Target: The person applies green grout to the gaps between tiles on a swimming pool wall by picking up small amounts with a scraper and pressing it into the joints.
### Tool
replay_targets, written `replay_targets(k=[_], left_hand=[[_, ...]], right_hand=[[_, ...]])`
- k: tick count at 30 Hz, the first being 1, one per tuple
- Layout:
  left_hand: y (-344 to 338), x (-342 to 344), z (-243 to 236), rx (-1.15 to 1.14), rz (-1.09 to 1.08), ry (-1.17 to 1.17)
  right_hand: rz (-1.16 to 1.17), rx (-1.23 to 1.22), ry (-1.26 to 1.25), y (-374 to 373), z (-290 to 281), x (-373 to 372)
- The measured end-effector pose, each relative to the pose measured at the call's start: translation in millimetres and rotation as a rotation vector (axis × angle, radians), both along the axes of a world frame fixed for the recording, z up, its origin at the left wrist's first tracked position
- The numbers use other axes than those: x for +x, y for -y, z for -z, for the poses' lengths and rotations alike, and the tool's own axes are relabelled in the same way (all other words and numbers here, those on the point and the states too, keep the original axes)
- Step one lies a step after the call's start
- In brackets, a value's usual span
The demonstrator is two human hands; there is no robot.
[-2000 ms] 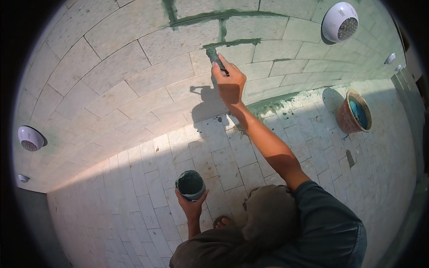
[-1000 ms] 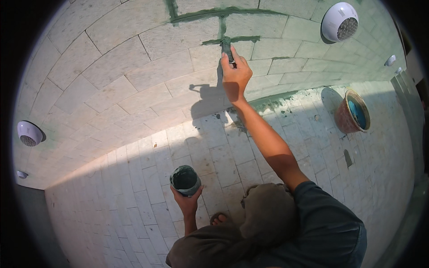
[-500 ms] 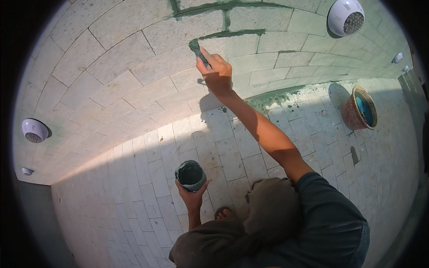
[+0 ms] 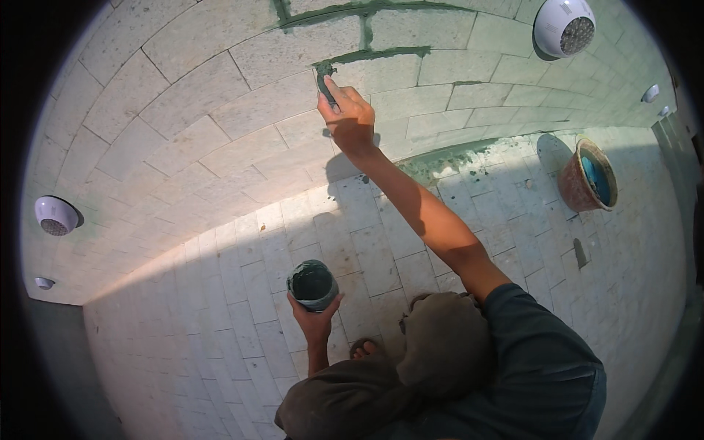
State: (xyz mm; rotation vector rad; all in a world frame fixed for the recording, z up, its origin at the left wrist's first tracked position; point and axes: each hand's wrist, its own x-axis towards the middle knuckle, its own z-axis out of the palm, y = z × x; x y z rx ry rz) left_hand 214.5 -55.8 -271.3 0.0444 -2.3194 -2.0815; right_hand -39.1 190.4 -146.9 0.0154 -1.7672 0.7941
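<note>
Up at the pale tiled wall (image 4: 257, 73), my right hand (image 4: 352, 121) is closed on a small spatula (image 4: 325, 88) smeared with dark green paste. Its tip touches the wall at the left end of a horizontal green-filled joint (image 4: 381, 53). The handle is mostly hidden in my fingers. Lower down, away from the wall, my left hand (image 4: 315, 324) wraps round the near side of a round tub (image 4: 320, 303). More of the dark green paste (image 4: 312, 279) lies inside, and its opening faces up.
A stained reddish bucket (image 4: 576, 187) with something blue inside stands on the paved floor (image 4: 227, 323) at right. Green splatter (image 4: 447, 165) lies along the wall's foot. White round fixtures (image 4: 565, 28) (image 4: 56, 215) stick out from the wall. My sandalled foot (image 4: 363, 348) is below.
The spatula's tip has shifted slightly right along the wall, and its paste now looks clumped at the joint's end. My left hand and the tub have stayed nearly still.
</note>
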Motion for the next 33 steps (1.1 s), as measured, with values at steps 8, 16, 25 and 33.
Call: replay_targets(k=[8,16,25,33], left_hand=[[10,3,-2,-0.059,-0.031,-0.027],[6,-1,-2,-0.022,-0.033,-0.015],[1,0,0,0.01,-0.014,-0.001],[6,1,0,-0.02,-0.003,-0.025]], right_hand=[[-0.157,-0.149,0.021,-3,-12,5],[0.112,-0.406,0.06,-90,-12,27],[0.038,-0.243,0.008,-43,-9,15],[-0.166,-0.136,0.042,20,-11,-3]])
